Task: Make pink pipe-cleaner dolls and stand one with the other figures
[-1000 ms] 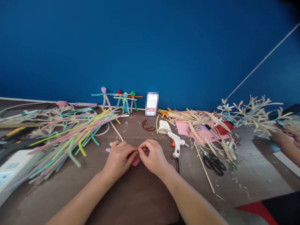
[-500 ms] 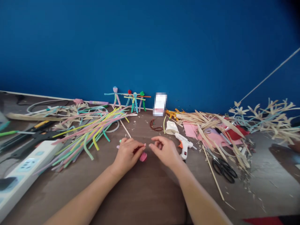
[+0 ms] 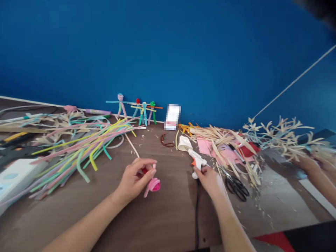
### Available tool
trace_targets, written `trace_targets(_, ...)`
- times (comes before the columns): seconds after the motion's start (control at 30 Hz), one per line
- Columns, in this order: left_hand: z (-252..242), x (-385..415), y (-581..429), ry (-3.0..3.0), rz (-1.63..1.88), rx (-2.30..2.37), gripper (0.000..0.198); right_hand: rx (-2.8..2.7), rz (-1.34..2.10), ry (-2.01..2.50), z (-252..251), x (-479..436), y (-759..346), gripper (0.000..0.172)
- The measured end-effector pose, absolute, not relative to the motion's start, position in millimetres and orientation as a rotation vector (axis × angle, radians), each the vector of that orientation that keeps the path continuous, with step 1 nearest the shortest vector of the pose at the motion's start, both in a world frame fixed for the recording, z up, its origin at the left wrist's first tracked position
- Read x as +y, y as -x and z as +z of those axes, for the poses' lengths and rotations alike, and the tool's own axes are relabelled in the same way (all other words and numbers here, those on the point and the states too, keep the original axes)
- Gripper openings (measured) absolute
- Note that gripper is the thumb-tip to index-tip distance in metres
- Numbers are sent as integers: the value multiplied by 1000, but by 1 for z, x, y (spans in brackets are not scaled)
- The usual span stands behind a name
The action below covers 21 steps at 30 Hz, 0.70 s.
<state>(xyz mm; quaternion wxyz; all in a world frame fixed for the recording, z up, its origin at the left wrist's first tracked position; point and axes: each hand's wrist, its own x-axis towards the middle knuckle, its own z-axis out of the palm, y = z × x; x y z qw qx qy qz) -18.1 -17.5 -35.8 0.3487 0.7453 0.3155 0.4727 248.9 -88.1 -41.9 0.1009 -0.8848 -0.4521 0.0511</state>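
My left hand (image 3: 135,176) is closed, thumb and forefinger pinching a pink pipe-cleaner piece (image 3: 154,185) with a coiled, flower-like end. The coil hangs below my fingertips, and a bit of red shows inside the hand. To the right, my right hand (image 3: 212,181) has its thumb and fingers around the handle of a white glue gun (image 3: 198,160) with an orange trigger. The gun's nozzle points away toward a white cup-like piece (image 3: 184,143). Its black cord (image 3: 196,213) runs down toward the table's front edge.
A heap of pastel pipe cleaners (image 3: 76,152) lies left, near a white power strip (image 3: 17,176). Pipe-cleaner figures (image 3: 143,113) lean on the blue wall. Black scissors (image 3: 237,189) and dry pale strips (image 3: 223,138) lie right. Another person's hand (image 3: 306,164) holds pale strips farther right.
My right hand has moved right, from beside my left hand onto the glue gun's handle. My left hand has raised the pink piece into clearer view. The view has shifted slightly right.
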Motion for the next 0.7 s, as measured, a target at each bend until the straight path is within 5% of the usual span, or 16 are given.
trace_targets(0.2, -35, -17, 16, -1851, 1199, 751, 13, -1102, 545, 2429, -40, -88, -263, 21)
trace_targets(0.37, -34, -17, 17, -1803, 1193, 683, 19, -698, 1053, 1747, -28, -105, -257, 17)
trace_targets(0.53, -33, -17, 17, -1712, 1133, 680, 27, -666, 1126, 1260, -22, -125, -202, 28)
trace_targets(0.7, -33, -17, 17, -1702, 1123, 659, 28, -818, 980, 1423, -22, -130, -156, 25)
